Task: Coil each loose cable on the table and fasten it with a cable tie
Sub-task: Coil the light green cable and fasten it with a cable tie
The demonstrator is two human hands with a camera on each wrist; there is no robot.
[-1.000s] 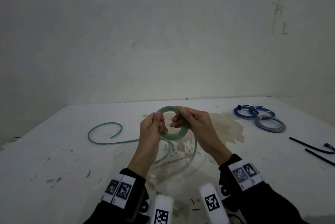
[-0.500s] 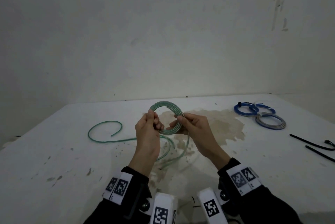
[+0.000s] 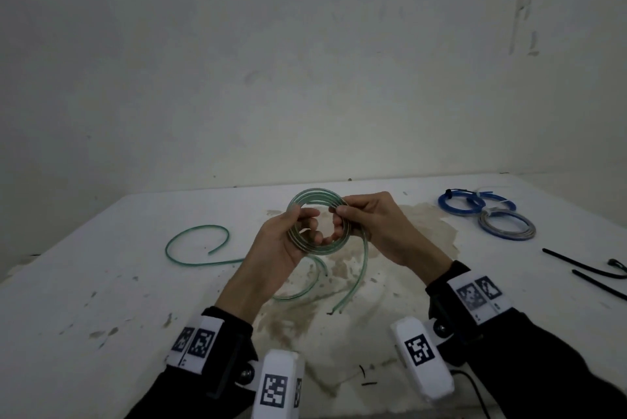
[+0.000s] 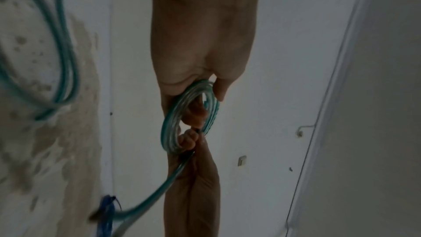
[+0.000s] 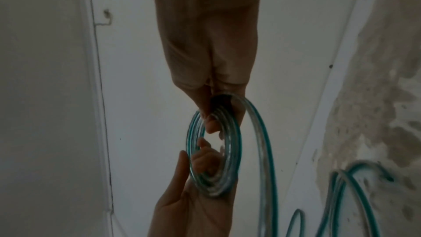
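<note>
A translucent green cable (image 3: 315, 196) is wound into a small coil held above the table's middle. My left hand (image 3: 288, 242) grips the coil's left side, fingers through the ring (image 4: 189, 114). My right hand (image 3: 369, 225) pinches the right side of the coil (image 5: 214, 150) between thumb and fingers. A loose tail (image 3: 190, 249) of the same cable trails left across the table and ends in a hook. Another end (image 3: 353, 286) hangs down to the table under my hands.
Two blue coils (image 3: 461, 203) and a grey coil (image 3: 507, 225), tied, lie at the back right. Black cable ties (image 3: 576, 262) lie near the right edge. A brown stain (image 3: 420, 232) marks the white table (image 3: 101, 283). A wall stands close behind.
Another turn has gone onto the coil. The loop lying on the table under my hands has shrunk, and a free end now shows there. The hooked tail at left has barely moved.
</note>
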